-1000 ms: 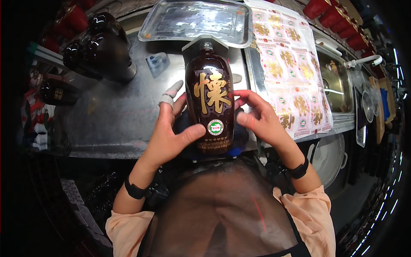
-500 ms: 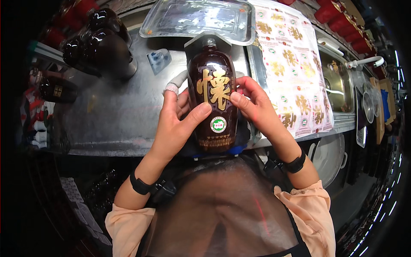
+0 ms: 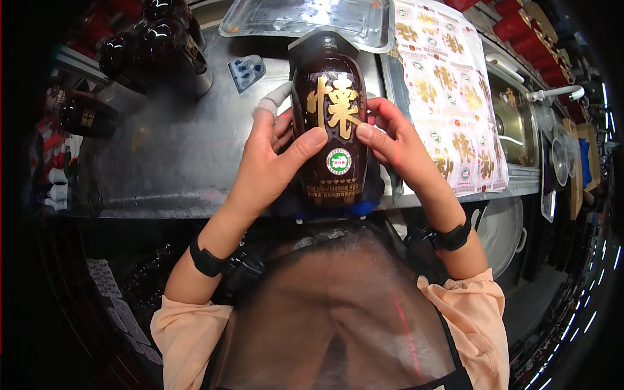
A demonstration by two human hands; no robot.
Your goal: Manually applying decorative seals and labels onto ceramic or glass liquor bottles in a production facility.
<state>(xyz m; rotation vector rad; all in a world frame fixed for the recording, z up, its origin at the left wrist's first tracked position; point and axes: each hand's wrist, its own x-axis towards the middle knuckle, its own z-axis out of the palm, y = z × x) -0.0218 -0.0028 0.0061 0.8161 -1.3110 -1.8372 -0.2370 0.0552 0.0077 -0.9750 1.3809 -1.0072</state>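
Evidently to press its gold label flat, left hand (image 3: 273,153) and right hand (image 3: 396,140) clasp the brown bottle (image 3: 331,130) between them, thumbs on the label, above the worktop (image 3: 175,149).

Hidden, cut off or unclear around the bottle

The bottle (image 3: 331,130) hides its back, and the left hand (image 3: 273,156) covers its left flank, so the fingers behind cannot be seen; a bandaged fingertip (image 3: 268,104) pokes out. The right hand (image 3: 396,146) masks the right flank, and its fingers behind the glass are out of sight. The bottle's base blocks the blue thing (image 3: 338,209) under it, too little showing to tell what it is. The tray (image 3: 260,23) is cut by the top edge. The dark bottles (image 3: 149,45) at upper left sink into shadow. The label sheet (image 3: 448,91) bends at the rim, its far end cropped.
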